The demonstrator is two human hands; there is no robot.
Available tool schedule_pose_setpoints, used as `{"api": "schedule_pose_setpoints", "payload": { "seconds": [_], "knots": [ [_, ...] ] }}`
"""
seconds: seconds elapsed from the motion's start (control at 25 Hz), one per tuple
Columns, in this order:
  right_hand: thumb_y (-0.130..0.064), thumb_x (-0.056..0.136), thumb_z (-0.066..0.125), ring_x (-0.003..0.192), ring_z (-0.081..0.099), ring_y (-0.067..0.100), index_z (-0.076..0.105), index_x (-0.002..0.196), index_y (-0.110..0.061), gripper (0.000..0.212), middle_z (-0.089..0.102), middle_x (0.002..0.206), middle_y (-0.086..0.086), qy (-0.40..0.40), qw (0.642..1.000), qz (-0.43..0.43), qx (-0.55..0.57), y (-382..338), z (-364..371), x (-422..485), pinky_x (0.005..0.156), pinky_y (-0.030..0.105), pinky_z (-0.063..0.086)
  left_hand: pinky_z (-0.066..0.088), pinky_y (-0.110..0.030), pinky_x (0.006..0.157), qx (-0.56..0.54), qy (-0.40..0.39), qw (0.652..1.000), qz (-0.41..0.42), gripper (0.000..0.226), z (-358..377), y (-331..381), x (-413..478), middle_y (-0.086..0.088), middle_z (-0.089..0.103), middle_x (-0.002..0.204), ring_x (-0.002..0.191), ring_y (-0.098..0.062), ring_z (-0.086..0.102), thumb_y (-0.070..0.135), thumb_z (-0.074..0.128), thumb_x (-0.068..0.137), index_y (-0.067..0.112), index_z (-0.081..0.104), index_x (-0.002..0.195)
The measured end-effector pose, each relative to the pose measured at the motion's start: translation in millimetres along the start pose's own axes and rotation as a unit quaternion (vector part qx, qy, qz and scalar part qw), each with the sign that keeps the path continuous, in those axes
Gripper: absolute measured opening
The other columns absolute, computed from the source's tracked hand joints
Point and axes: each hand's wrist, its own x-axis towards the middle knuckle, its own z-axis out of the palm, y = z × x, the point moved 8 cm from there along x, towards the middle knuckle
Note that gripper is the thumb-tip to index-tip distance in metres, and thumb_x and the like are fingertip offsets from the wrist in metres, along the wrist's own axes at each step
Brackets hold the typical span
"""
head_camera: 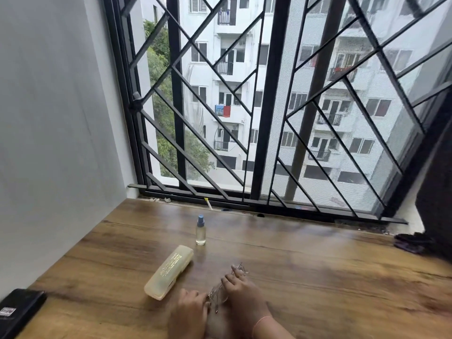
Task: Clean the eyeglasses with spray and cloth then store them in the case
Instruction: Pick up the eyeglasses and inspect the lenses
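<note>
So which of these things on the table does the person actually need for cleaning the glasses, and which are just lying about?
For the job:
eyeglasses, held by the left hand and the right hand
spray bottle, standing upright
case, closed

Just lying about:
black object, near left
dark thing, far right
small yellow-tipped stick

Beyond the left hand [189, 305], the eyeglass case [168, 272] is pale yellow with gold lettering. Farther on, the spray bottle [200, 230] is clear with a blue cap. The tabletop [318, 265] shows streaked brown wood grain.
</note>
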Motion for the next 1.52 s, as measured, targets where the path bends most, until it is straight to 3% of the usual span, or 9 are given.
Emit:
{"api": "schedule_pose_setpoints", "payload": {
  "seconds": [0.12, 0.24, 0.4, 0.84, 1.0, 1.12, 1.2, 1.36, 1.52],
  "knots": [
    [-0.02, 0.063, 0.038, 0.082, 0.071, 0.009, 0.076, 0.069, -0.024, 0.039, 0.073, 0.076, -0.015, 0.056, 0.997, 0.048, -0.011, 25.1, -10.4, -31.3, 0.064, 0.018, 0.055, 0.037, -0.017, 0.031, -0.007, 0.021, 0.997, 0.068, 0.014, 1.2, 28.1, 0.8, 0.019, 0.056, 0.049, 0.069, -0.015, 0.035, 0.044, 0.069, 0.044, 0.033, 0.065, 0.053],
    [-0.019, 0.062, 0.038, 0.083, 0.071, 0.01, 0.077, 0.073, -0.022, 0.041, 0.075, 0.08, -0.013, 0.088, 0.991, 0.096, -0.025, 40.8, -25.5, -61.7, 0.061, 0.022, 0.056, 0.04, -0.016, 0.037, -0.053, 0.002, 0.994, 0.1, 0.026, 13.6, 49.5, 2.4, 0.025, 0.059, 0.054, 0.071, -0.014, 0.039, 0.044, 0.043, 0.055, 0.038, 0.067, 0.064],
    [-0.019, 0.06, 0.038, 0.081, 0.071, 0.008, 0.077, 0.074, -0.024, 0.041, 0.075, 0.079, -0.013, 0.114, 0.982, 0.147, -0.018, 56.8, -36.4, -92.4, 0.06, 0.019, 0.055, 0.046, -0.014, 0.046, -0.145, -0.036, 0.985, 0.086, 0.04, 36.5, 60.0, 3.1, 0.028, 0.062, 0.061, 0.067, -0.005, 0.049, 0.045, 0.051, 0.055, 0.041, 0.055, 0.095],
    [-0.03, 0.06, 0.041, 0.062, 0.069, 0.004, 0.074, 0.065, -0.028, 0.034, 0.072, 0.064, -0.014, 0.112, 0.975, 0.189, -0.035, 76.0, -53.2, -107.9, 0.055, 0.013, 0.05, 0.039, -0.008, 0.058, -0.22, -0.041, 0.963, 0.153, 0.025, 39.5, 89.1, 7.8, 0.021, 0.068, 0.06, 0.068, -0.001, 0.047, 0.041, 0.051, 0.055, 0.036, 0.068, 0.073],
    [-0.031, 0.064, 0.044, 0.057, 0.064, 0.006, 0.072, 0.069, -0.03, 0.028, 0.066, 0.06, -0.015, 0.118, 0.97, 0.201, -0.062, 77.8, -60.9, -105.8, 0.042, 0.014, 0.043, 0.04, -0.008, 0.055, -0.29, -0.003, 0.947, 0.135, 0.03, 25.5, 90.9, 14.7, 0.044, 0.057, 0.076, 0.06, 0.0, 0.046, 0.041, 0.057, 0.063, 0.036, 0.061, 0.093],
    [-0.03, 0.07, 0.051, 0.058, 0.059, 0.006, 0.072, 0.067, -0.025, 0.022, 0.064, 0.055, -0.011, 0.219, 0.955, 0.201, 0.017, 83.9, -77.0, -101.6, 0.051, 0.015, 0.044, 0.038, -0.004, 0.057, -0.357, 0.032, 0.93, 0.082, 0.037, 2.7, 96.2, 24.5, 0.05, 0.055, 0.079, 0.058, 0.006, 0.049, 0.043, 0.059, 0.062, 0.037, 0.061, 0.098],
    [-0.018, 0.068, 0.061, 0.061, 0.057, 0.001, 0.075, 0.072, -0.026, 0.016, 0.067, 0.059, -0.008, 0.3, 0.905, 0.253, 0.165, 89.3, -95.6, -101.4, 0.058, 0.01, 0.044, 0.042, -0.007, 0.055, -0.398, 0.052, 0.914, 0.055, 0.042, -13.0, 104.2, 28.9, 0.041, 0.062, 0.08, 0.057, 0.006, 0.054, 0.041, 0.062, 0.061, 0.041, 0.06, 0.102],
    [0.025, 0.062, 0.063, 0.056, 0.065, 0.004, 0.075, 0.061, -0.014, 0.04, 0.071, 0.056, 0.0, 0.382, 0.626, 0.34, 0.588, 102.1, -91.4, -99.6, 0.057, 0.014, 0.053, 0.043, -0.006, 0.056, -0.429, 0.037, 0.9, 0.073, 0.043, -23.0, 125.9, 33.6, 0.032, 0.065, 0.088, 0.067, 0.006, 0.06, 0.019, 0.07, 0.061, 0.037, 0.064, 0.1],
    [0.026, 0.059, 0.057, 0.051, 0.065, 0.011, 0.071, 0.051, -0.005, 0.034, 0.068, 0.053, 0.006, 0.399, 0.438, 0.326, 0.737, 99.7, -88.9, -92.4, 0.052, 0.016, 0.054, 0.044, -0.01, 0.066, -0.393, 0.031, 0.916, 0.071, 0.03, -20.4, 128.4, 39.1, 0.037, 0.062, 0.088, 0.082, 0.006, 0.056, 0.026, 0.072, 0.059, 0.027, 0.074, 0.088]
  ]
}}
